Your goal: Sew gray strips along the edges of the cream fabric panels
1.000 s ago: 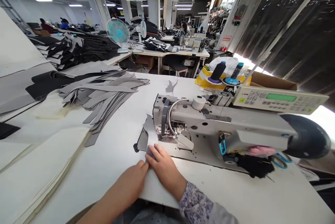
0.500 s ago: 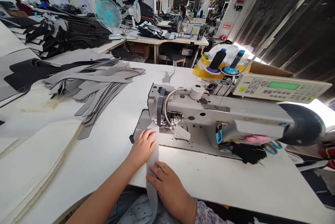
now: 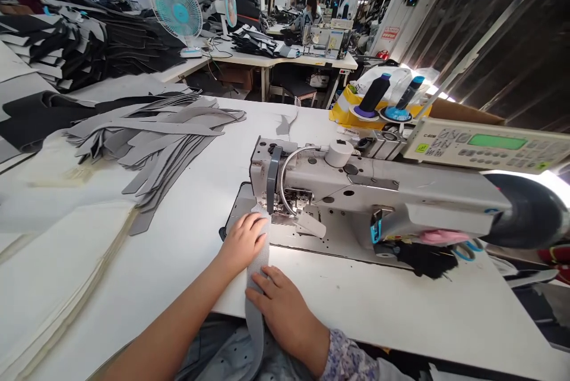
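Note:
A long grey mesh-fabric strip [image 3: 258, 259] runs from beneath the head of a sewing machine [image 3: 307, 179] down over the table's front edge into my lap. My left hand [image 3: 243, 241] lies on the strip just in front of the needle area, palm down with fingers stretched forward. Closer to the table edge, my right hand [image 3: 285, 310] rests its slightly spread fingers on the strip from the right side. Its palm is on the white table. The strip's far end at the needle is partly hidden by the presser parts.
Grey cut strips [image 3: 164, 137] are heaped at left, behind stacked white sheets [image 3: 66, 274]. Thread spools [image 3: 375, 96] and a control panel [image 3: 478, 142] stand behind the machine. Blue-handled scissors [image 3: 467, 249] and black cloth [image 3: 425, 259] lie under its arm. Fans and people are farther back.
The view has shifted slightly. My right hand has moved a little up and left along the strip, while my left hand stays near the needle area.

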